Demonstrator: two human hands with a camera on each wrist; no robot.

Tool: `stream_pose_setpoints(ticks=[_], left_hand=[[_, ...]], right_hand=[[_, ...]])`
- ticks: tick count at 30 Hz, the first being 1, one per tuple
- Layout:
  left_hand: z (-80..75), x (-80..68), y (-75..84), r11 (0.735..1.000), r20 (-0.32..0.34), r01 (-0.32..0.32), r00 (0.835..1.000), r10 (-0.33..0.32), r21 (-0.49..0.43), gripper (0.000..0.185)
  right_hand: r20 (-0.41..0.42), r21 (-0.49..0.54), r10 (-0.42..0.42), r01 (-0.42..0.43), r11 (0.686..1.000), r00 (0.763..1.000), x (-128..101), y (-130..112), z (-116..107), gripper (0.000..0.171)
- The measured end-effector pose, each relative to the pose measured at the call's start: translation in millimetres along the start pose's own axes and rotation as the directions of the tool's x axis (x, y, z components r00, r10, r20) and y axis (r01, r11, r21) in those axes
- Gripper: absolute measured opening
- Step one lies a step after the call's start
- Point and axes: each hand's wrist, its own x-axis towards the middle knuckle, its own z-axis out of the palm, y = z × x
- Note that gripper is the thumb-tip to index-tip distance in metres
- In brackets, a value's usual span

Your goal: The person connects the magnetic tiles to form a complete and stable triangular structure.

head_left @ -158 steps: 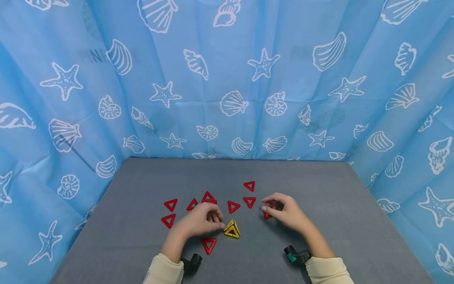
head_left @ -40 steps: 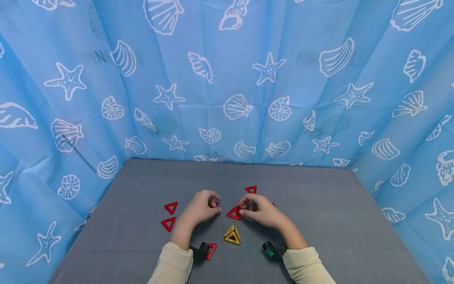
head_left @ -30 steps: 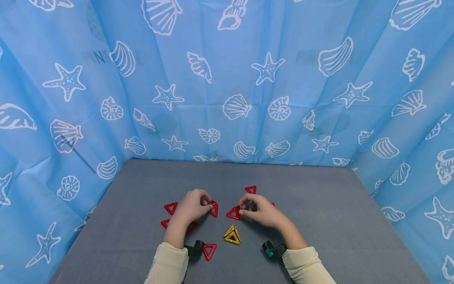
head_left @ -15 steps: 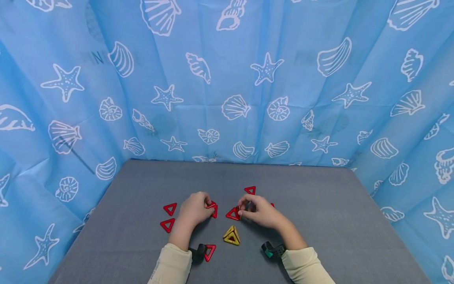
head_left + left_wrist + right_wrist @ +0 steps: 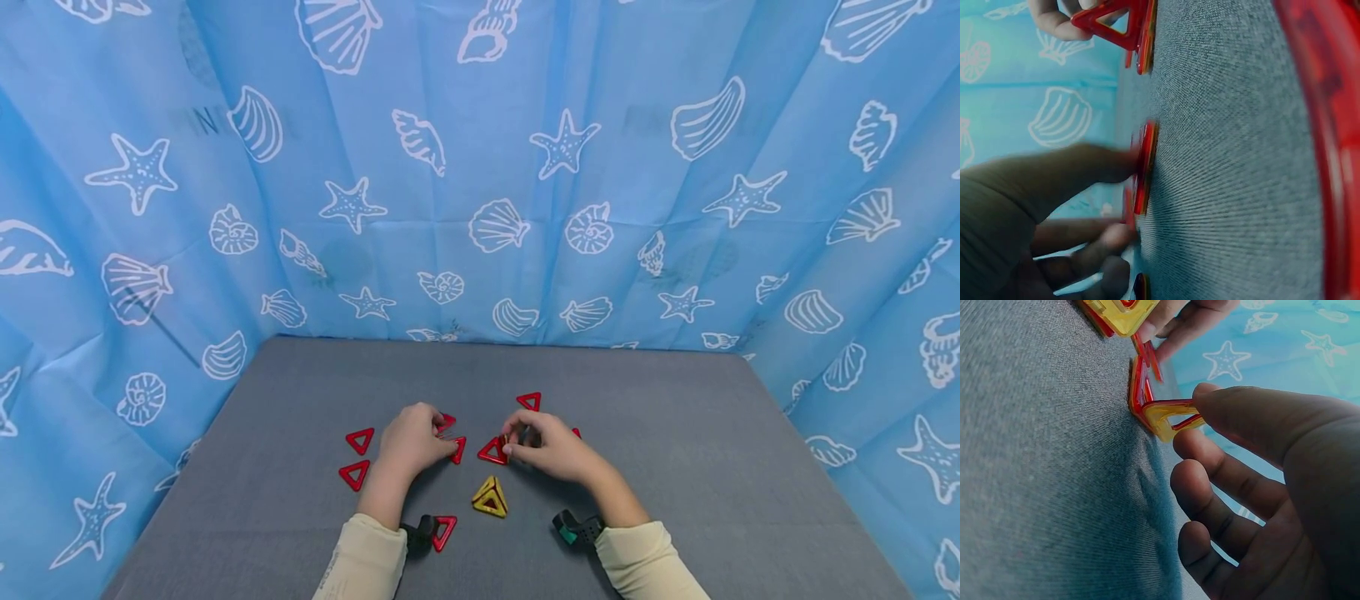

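Note:
My left hand (image 5: 412, 437) lies low over the table, left of centre. Its extended thumb presses on a red triangular magnetic tile (image 5: 1145, 169), and its forefinger is at a second red tile (image 5: 446, 422) just behind. My right hand (image 5: 551, 446) pinches a triangular tile (image 5: 1163, 427) between thumb and forefinger, the other fingers loosely bent. That tile stands tilted up, its lower edge against a flat red triangular tile (image 5: 491, 452). In front of both hands sits a small yellow pyramid (image 5: 491, 498) of triangular tiles.
Two red triangles (image 5: 360, 441) lie left of my left hand. Another red triangle (image 5: 445, 533) is partly hidden by the left wrist camera (image 5: 420, 535). One more (image 5: 529, 401) lies behind my right hand. A blue shell-print curtain (image 5: 480, 167) stands behind the grey table (image 5: 675, 483).
Over several seconds my right hand has come left to the middle and my left hand has gone back from beside the pyramid. Since half a second ago, the two red tiles under my left fingers have spread apart.

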Motion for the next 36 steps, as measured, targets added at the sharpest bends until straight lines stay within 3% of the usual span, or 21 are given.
stream_pose_setpoints(ticks=[5, 8, 15, 23, 29, 36], left_hand=[[0.9, -0.3, -1.1, 0.999, 0.03, -0.041, 0.999, 0.041, -0.007, 0.048], [1.0, 0.5, -0.2, 0.999, 0.041, -0.049, 0.998, 0.05, -0.006, 0.048], [-2.5, -1.2, 1.5, 0.997, 0.056, -0.073, 0.996, 0.073, -0.002, 0.024], [-6.2, -5.4, 3.5, 0.995, 0.149, -0.097, 0.984, 0.101, -0.037, 0.031], [-3.9, -3.5, 2.9, 0.99, 0.159, -0.119, 0.979, 0.131, -0.079, 0.034], [2.2, -0.3, 5.5, 0.985, 0.118, -0.155, 0.979, 0.164, -0.081, 0.032]], right_hand=[[0.001, -0.014, 0.003, -0.003, 1.0, 1.0, 0.3, 0.0, 0.6, 0.017], [0.001, -0.017, 0.006, -0.006, 1.0, 1.0, 0.0, 0.1, 0.4, 0.017], [-0.001, -0.018, 0.005, -0.005, 1.0, 1.0, -0.1, 0.9, -0.4, 0.019], [-0.006, -0.017, -0.004, 0.004, 1.0, 1.0, 0.0, 1.1, -0.8, 0.019], [-0.005, -0.024, -0.002, 0.002, 1.0, 1.0, -0.8, 0.3, -0.6, 0.019], [-0.007, -0.004, 0.002, -0.002, 1.0, 1.0, -1.2, -0.8, -0.2, 0.02]])
